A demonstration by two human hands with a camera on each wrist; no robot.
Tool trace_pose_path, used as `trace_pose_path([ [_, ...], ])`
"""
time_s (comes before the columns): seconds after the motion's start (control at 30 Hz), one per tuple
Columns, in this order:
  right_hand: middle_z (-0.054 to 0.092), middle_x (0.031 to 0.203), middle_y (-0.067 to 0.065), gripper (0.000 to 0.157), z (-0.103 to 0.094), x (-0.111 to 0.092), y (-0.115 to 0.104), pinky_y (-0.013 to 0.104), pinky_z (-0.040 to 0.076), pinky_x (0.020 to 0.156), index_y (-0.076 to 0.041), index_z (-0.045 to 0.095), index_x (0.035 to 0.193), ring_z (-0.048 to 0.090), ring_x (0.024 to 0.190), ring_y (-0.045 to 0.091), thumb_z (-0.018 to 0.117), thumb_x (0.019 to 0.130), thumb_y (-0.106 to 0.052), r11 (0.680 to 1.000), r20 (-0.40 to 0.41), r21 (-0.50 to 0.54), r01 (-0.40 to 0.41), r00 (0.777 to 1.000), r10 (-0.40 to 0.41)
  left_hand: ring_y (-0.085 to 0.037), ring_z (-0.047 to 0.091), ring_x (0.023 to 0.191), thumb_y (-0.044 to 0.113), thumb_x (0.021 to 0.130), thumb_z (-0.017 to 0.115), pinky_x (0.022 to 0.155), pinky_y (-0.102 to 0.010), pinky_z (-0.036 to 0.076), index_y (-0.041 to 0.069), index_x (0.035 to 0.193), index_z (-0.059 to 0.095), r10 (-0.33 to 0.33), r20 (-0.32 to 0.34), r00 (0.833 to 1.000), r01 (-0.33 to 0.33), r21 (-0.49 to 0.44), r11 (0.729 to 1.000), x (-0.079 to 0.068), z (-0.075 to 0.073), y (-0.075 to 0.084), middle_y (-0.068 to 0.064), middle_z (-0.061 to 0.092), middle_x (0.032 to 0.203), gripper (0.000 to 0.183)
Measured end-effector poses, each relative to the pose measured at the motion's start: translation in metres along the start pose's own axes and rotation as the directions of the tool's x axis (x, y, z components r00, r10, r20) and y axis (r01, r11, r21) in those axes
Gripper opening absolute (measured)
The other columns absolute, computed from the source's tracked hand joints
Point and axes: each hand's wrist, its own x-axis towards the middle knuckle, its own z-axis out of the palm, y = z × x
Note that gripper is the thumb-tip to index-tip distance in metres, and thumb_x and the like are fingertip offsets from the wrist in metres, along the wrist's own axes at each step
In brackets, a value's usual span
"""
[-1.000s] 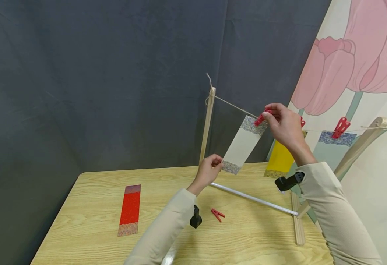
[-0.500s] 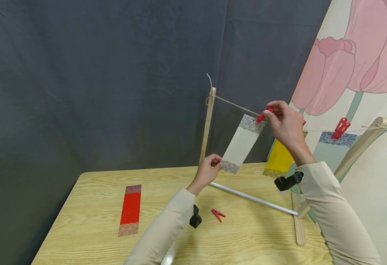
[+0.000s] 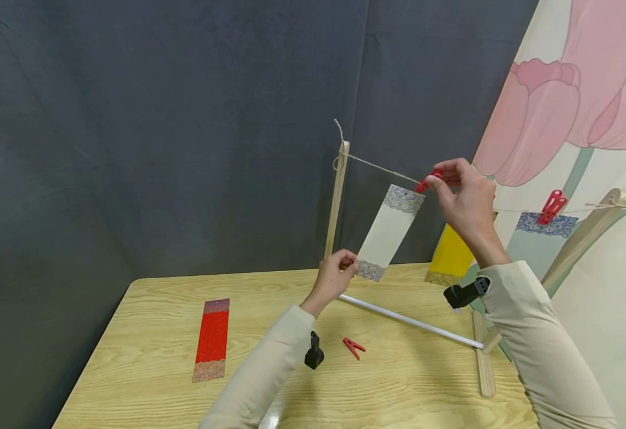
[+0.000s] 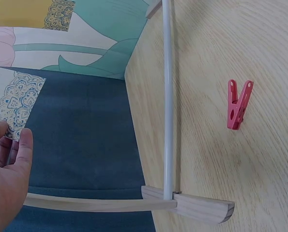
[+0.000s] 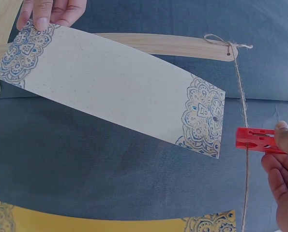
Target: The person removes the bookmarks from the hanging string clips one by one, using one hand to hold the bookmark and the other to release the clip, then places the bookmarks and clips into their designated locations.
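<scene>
My left hand pinches a lower corner of a white card with blue-grey lace-patterned ends, which hangs tilted in the air. My right hand pinches the handles of a red clothespin at the twine line. In the right wrist view the twine crosses the clothespin's front end. There the card's patterned top edge, with a small hole near it, stands apart from both twine and clothespin. A yellow card and a pale blue card hang farther right, the latter under another red clothespin.
On the wooden table lie a red card at left and a loose red clothespin in the middle. Wooden posts hold the twine, joined low down by a white rod. A dark curtain hangs behind.
The white card has shifted slightly left and down, away from the clothespin that overlapped its top edge. My right hand has risen a little with the clothespin. Left hand moved slightly left.
</scene>
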Motion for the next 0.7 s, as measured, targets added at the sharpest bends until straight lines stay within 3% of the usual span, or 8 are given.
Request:
trace_pose_path([
  [0.17,0.062,0.091,0.007,0.029,0.003,0.0,0.008,0.031,0.047,0.079,-0.004,0.058,0.103,0.057,0.083,0.02,0.061,0.084,-0.026,1.0,-0.033,0.001,0.013,0.999,-0.013,-0.008,0.054,0.071,0.009,0.086,0.059,0.058,-0.021,0.046,0.01,0.092,0.061,0.026,-0.001,1.0,-0.026,-0.003,1.0,0.006,0.002,-0.008,0.002,0.059,0.079,0.007],
  [0.47,0.063,0.089,0.007,0.029,0.002,-0.001,0.009,0.012,0.039,0.073,-0.004,0.06,0.101,0.058,0.081,0.02,0.063,0.083,-0.027,0.999,-0.064,-0.014,0.038,0.997,-0.039,-0.009,0.055,0.071,0.008,0.085,0.06,0.059,-0.022,0.047,0.008,0.09,0.061,0.042,-0.011,0.999,-0.042,0.007,0.999,0.005,-0.003,-0.012,0.001,0.06,0.078,0.005],
  [0.7,0.063,0.088,0.008,0.029,0.002,-0.002,0.009,0.017,0.039,0.068,-0.003,0.06,0.101,0.057,0.08,0.021,0.064,0.082,-0.026,0.999,-0.106,-0.012,0.053,0.993,-0.054,-0.009,0.056,0.071,0.008,0.086,0.059,0.061,-0.021,0.047,0.008,0.091,0.061,0.053,-0.01,0.999,-0.053,0.0,0.999,0.003,-0.006,-0.014,-0.001,0.061,0.08,0.006],
])
